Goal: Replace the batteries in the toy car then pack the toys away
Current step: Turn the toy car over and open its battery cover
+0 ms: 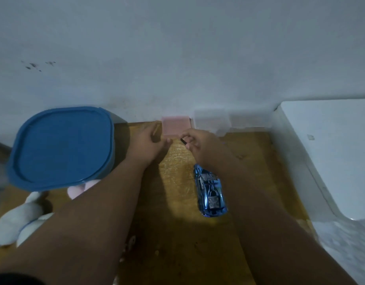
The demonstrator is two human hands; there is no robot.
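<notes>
Right grip (195, 144) beyond toy car (210, 191)

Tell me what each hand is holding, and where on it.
Right hand: a small dark object, pinched at one end; too blurred to identify. Left hand: fingers touch the pink box's near edge; a grip can't be confirmed.

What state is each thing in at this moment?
Toy car: lying on the wooden table, untouched.
Blue container: lid on.
Pink box: by the wall, left hand at it.
Right hand: pinching a small dark item.
Plush toy: lying beside the container.
</notes>
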